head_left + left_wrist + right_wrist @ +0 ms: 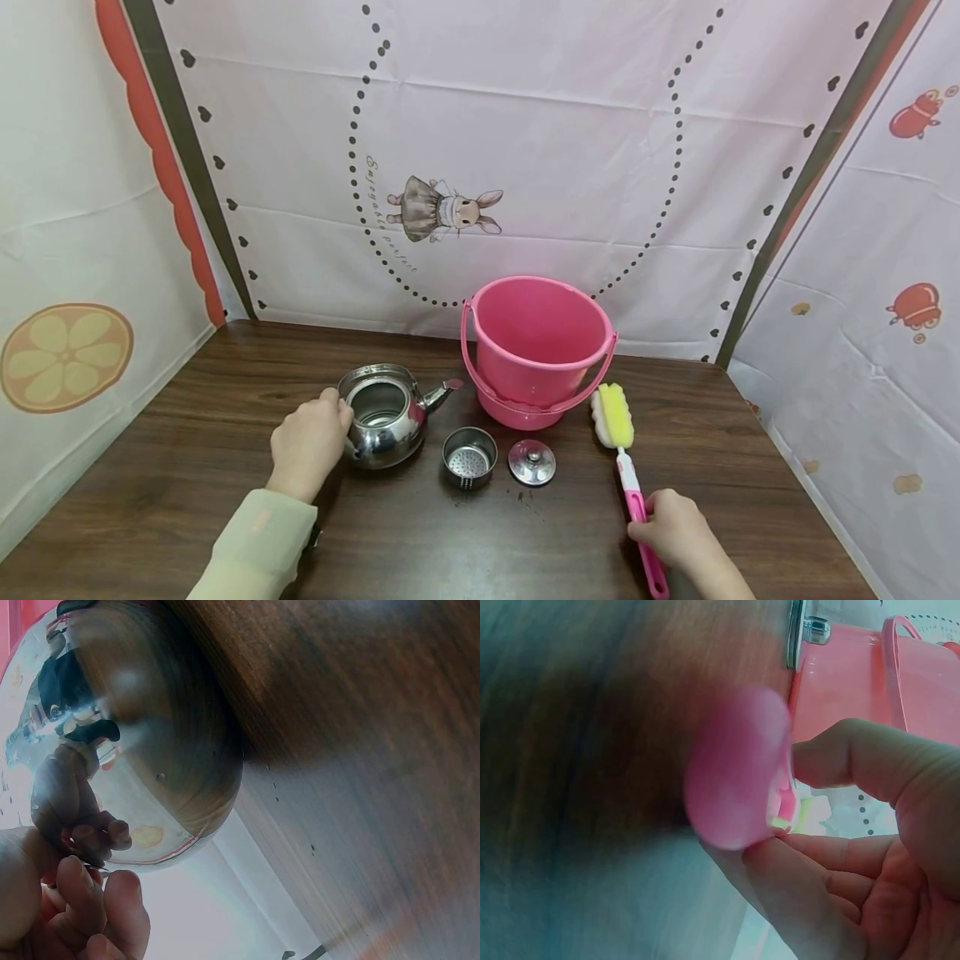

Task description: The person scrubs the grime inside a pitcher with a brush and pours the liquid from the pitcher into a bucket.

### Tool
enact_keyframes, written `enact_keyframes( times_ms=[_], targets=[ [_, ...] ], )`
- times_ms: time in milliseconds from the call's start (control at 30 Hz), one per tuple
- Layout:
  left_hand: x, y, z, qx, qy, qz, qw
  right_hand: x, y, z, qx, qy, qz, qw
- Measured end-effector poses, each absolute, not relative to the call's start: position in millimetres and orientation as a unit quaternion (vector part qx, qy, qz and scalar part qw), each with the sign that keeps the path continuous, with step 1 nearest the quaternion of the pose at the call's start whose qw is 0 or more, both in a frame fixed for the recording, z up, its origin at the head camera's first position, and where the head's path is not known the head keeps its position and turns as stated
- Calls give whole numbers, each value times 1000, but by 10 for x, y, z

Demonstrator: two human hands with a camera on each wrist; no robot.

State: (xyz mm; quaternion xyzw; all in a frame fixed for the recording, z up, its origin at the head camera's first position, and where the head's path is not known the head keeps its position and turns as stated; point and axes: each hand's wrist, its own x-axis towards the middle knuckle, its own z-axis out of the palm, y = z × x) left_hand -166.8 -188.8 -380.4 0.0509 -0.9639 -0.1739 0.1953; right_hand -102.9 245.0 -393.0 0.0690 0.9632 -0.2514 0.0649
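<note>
A shiny steel teapot (pixel 386 437) without its lid stands on the table left of centre, spout pointing right. My left hand (pixel 309 442) grips it at the side opposite the spout; the left wrist view shows curled fingers (pixel 124 907) beside the mirror-like body (pixel 172 742). What exactly they hold there is partly hidden. My right hand (pixel 678 529) pinches the pink handle (pixel 637 508) of a sponge brush between thumb and fingers. Its yellow-and-white sponge head (pixel 615 417) points away from me. In the right wrist view the rounded handle end (pixel 739 769) looms close.
A perforated steel strainer (pixel 469 458) and a round steel lid (pixel 532 462) lie between the hands. Behind them a pink bucket (pixel 525 379) stands upright, its handle hanging down in front. A printed cloth (pixel 562 167) rises behind the dark wooden table (pixel 420 542).
</note>
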Motion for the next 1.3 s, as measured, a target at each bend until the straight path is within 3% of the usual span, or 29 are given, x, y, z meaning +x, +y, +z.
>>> enact_keyframes(
  times_ms=[467, 900, 1300],
  targets=[
    [-1656, -1901, -3835, 42, -959, -170, 223, -1024, 2448, -3955, 76, 970, -210, 101],
    [-1639, -1893, -3793, 42, -959, -176, 217, -1025, 2408, -3916, 74, 974, -188, 104],
    [-1650, -1892, -3813, 41, -959, -175, 217, -1071, 2304, -3872, 32, 989, -141, 40]
  ],
)
